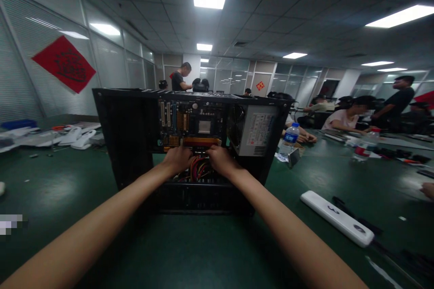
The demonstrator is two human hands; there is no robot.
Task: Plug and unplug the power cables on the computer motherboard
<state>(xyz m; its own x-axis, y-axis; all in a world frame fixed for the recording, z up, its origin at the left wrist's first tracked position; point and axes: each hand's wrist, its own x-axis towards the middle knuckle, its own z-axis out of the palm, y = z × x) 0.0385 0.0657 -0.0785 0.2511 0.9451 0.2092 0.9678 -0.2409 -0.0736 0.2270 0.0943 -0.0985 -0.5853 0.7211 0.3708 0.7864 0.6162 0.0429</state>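
A black computer case point(193, 198) stands on the table with its side open towards me. Inside it are a motherboard point(190, 122) and, at the right, a silver power supply point(259, 131). Both my hands reach into the case at the motherboard's lower edge, by the memory slots point(200, 141). My left hand point(178, 160) has its fingers curled at the left end of the slots. Towards their right end, my right hand point(221, 160) is closed too, fingertips bent inwards. Whatever either hand grips is hidden. Red, yellow and black cables point(199, 169) bunch between the hands.
On the green table point(217, 253) a white power strip point(337, 218) lies to the right. Two bottles, one blue-labelled point(290, 137) and one red-labelled point(366, 144), stand beyond it. Papers and white objects point(79, 137) lie left. Other people sit and stand further back.
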